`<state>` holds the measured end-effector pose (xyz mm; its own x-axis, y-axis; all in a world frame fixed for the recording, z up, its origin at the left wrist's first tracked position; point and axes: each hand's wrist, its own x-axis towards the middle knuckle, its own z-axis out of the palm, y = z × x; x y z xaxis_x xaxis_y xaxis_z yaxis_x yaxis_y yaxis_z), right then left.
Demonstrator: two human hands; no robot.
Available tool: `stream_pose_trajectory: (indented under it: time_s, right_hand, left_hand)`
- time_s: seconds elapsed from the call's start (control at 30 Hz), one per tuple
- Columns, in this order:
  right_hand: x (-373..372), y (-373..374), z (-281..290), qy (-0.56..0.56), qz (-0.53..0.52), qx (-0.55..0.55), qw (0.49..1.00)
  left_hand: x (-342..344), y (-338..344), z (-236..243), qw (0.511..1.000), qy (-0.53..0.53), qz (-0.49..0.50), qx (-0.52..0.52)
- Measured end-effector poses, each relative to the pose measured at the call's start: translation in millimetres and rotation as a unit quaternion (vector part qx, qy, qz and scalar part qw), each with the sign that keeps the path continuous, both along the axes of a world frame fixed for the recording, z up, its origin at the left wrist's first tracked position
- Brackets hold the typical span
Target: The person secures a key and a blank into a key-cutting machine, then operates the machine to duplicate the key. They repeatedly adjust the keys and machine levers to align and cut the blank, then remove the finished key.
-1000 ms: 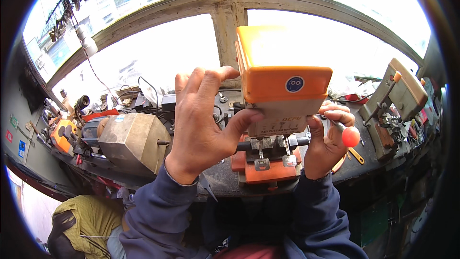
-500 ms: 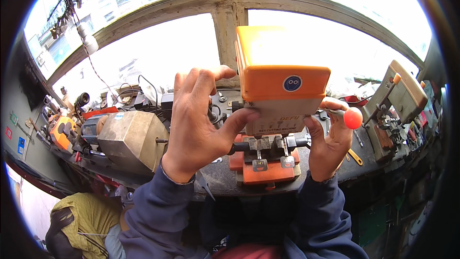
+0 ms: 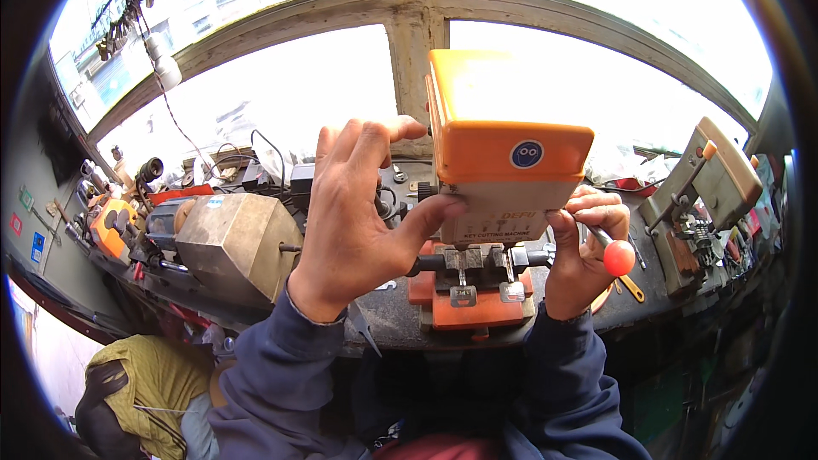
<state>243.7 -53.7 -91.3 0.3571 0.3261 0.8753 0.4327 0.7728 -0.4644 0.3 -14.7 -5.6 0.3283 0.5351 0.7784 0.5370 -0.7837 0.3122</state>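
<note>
A key cutting machine (image 3: pixel 511 146) with an orange hood stands in front of me. Two keys with dark heads, a left key (image 3: pixel 463 296) and a right key (image 3: pixel 512 291), sit side by side in its clamps (image 3: pixel 490 261) above a red-orange base (image 3: pixel 480 313). With fingers spread, my left hand (image 3: pixel 354 204) lies against the machine's left side, thumb on the front panel and index fingertip at the hood's side edge. My right hand (image 3: pixel 584 251) curls around the metal shaft of a lever with a red ball knob (image 3: pixel 619 258) at the machine's right.
To the left are a grey boxy machine (image 3: pixel 239 243) and a smaller orange machine (image 3: pixel 113 223). Another key machine (image 3: pixel 703 196) stands at the right. A yellow-handled tool (image 3: pixel 631 289) lies near the right hand. Windows rise behind the bench; yellow cloth (image 3: pixel 162 383) is at lower left.
My right hand has tilted the lever, and its red knob sits lower and slightly further left. The left hand keeps its place on the machine. The whole view has shifted a little.
</note>
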Motion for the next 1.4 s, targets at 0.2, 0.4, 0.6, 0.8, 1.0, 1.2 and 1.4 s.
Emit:
stream_pose_trajectory:
  time_s: [0.2,0.4,0.6,0.8,1.0,1.2,1.4]
  right_hand:
    - [-0.1,-2.7,1.1,0.004,0.019,-0.005,1.000]
    - [1.8,-4.0,2.7,0.009,0.019,-0.012,1.000]
    - [1.8,-10.7,7.9,0.008,0.031,-0.028,0.999]
    - [9.9,-17.4,17.4,-0.055,-0.028,-0.088,0.994]
    - [12.1,-15.2,20.6,-0.055,-0.020,-0.095,0.994]
    - [3.5,-1.7,7.2,0.023,0.042,-0.014,0.999]
    - [-4.1,0.1,-0.7,0.032,0.015,0.008,0.999]
  left_hand:
    - [0.2,0.6,0.9,1.000,-0.006,0.000,-0.002]
    - [1.5,0.0,0.3,1.000,-0.013,0.006,-0.003]
    - [0.9,-0.3,-0.1,1.000,-0.008,0.008,-0.006]
    - [1.0,0.5,0.0,1.000,-0.016,0.005,-0.021]
    - [1.0,0.4,1.4,0.999,-0.021,0.001,-0.031]
    - [0.0,1.1,1.5,1.000,-0.012,-0.007,-0.025]
    - [-2.3,1.1,1.7,1.000,0.015,-0.009,-0.015]
